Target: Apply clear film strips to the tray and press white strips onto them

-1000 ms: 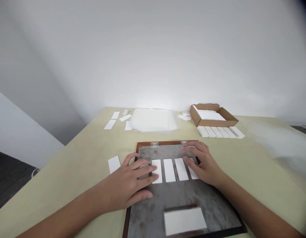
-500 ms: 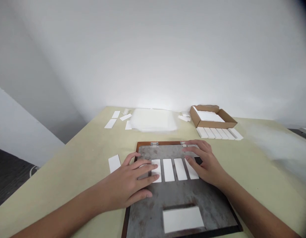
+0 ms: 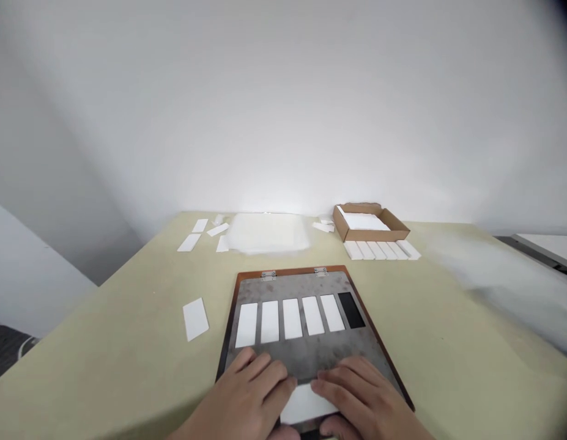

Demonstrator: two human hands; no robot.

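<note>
Five white strips [image 3: 292, 318] in place, a dark slot [image 3: 351, 310] bare

Nearest the camera, the left hand [image 3: 244, 397] and right hand [image 3: 363, 397] lie flat and palm down, fingers lightly spread and pointing toward each other, neither one pinching anything. They rest on the near end of a scuffed grey metal plate [image 3: 306, 357] set in a brown wooden frame [image 3: 292, 271], with a white rectangular panel [image 3: 306, 403] between and partly under them. Fingers cover much of that panel, and the lower edge of the view cuts it off along with the plate's near edge, so whether the thumbs curl beneath cannot be made out. Beyond the hands, a row of six slots crosses the plate: five hold white strips, and the one at the right end shows black and holds nothing. Two hinges [image 3: 268, 275] sit on the far edge. One loose white strip [image 3: 196, 319] lies on the counter [image 3: 127, 360] just left of the plate. Farther off, more strips [image 3: 189, 242] lie scattered beside a blurred translucent white stack [image 3: 267, 232], and a cardboard tray [image 3: 356, 233] holding white sheets [image 3: 363, 221] stands behind a neat row of strips [image 3: 379, 250]
</note>
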